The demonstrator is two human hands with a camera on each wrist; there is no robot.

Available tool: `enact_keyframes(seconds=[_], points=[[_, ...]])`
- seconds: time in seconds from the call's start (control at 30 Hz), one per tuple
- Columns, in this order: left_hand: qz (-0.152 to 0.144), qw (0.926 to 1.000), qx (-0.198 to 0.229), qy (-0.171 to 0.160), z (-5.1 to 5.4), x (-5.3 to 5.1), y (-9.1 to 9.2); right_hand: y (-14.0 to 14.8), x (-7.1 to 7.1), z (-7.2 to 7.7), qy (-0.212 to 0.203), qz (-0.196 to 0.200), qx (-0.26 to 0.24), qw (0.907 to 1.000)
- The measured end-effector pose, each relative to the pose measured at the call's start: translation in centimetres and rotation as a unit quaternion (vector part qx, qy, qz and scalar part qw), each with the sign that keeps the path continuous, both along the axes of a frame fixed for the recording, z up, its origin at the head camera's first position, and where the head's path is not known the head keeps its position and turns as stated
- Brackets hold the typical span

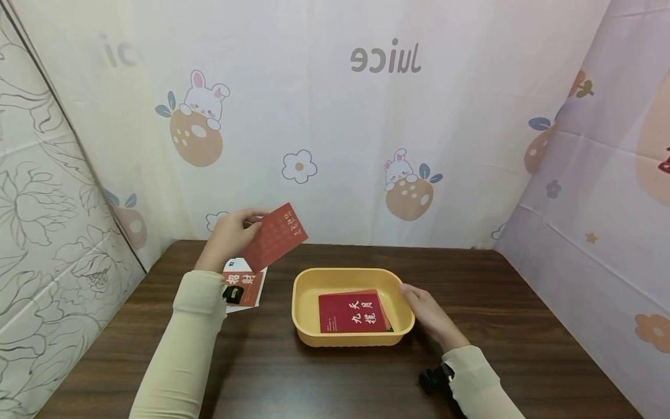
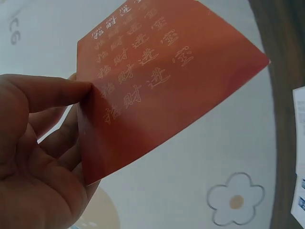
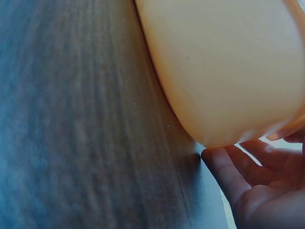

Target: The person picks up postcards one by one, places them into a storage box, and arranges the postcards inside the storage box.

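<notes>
Two hands are seen at work over a dark brown wooden table (image 1: 272, 384). By the left hand (image 1: 232, 235), a red card (image 1: 274, 235) is pinched along one edge, between the thumb and the fingers; it is held tilted in the air, between a small pile of cards (image 1: 252, 285) and a yellow tray (image 1: 345, 340). On its face, several rows of fine characters are shown, and one row near the far edge is printed brighter. By the right hand (image 1: 429, 311), the right end of the tray is touched; the fingers are laid against the outer wall, but whether the rim is also pinched cannot be told. Inside the tray, a dark red card (image 1: 340, 314) with large white characters is placed on top of an orange-red card (image 1: 386, 318), of which only a narrow strip is exposed. The pile is situated to the left of the tray, partly covered by the left arm, and white and orange-red surfaces can be distinguished in it. Behind the table, a pale cloth (image 1: 340, 116) is hung, decorated with rabbits, fruits and flowers. Both arms are covered by light yellowish sleeves (image 1: 183, 343).
</notes>
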State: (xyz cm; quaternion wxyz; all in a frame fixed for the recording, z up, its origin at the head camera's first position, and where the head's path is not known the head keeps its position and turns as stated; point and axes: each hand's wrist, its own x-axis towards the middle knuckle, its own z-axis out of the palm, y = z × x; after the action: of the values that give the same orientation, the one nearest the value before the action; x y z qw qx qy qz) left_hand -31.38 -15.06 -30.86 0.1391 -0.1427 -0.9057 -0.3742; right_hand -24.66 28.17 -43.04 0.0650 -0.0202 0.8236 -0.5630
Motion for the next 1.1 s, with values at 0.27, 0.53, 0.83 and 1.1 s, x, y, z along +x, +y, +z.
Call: enact_keyframes(seconds=[0.27, 0.53, 0.83, 1.1], points=[[-0.029, 0.9995, 0.008, 0.007, 1.8, 1.0, 1.8, -0.2, 0.3, 0.1, 0.0, -0.001, 0.018, 0.9998], [-0.085, 0.9963, 0.013, -0.003, 2.3, 1.5, 4.2, -0.2, 0.2, 0.1, -0.001, -0.002, 0.017, 0.9999], [-0.129, 0.9912, -0.007, -0.028, 2.3, 1.8, 6.9, -0.3, 0.3, 0.0, 0.0, 0.002, 0.015, 0.9999], [-0.172, 0.9842, -0.035, -0.026, 1.6, 1.5, 8.7, -0.2, 0.1, 0.1, -0.001, -0.002, 0.019, 0.9998]])
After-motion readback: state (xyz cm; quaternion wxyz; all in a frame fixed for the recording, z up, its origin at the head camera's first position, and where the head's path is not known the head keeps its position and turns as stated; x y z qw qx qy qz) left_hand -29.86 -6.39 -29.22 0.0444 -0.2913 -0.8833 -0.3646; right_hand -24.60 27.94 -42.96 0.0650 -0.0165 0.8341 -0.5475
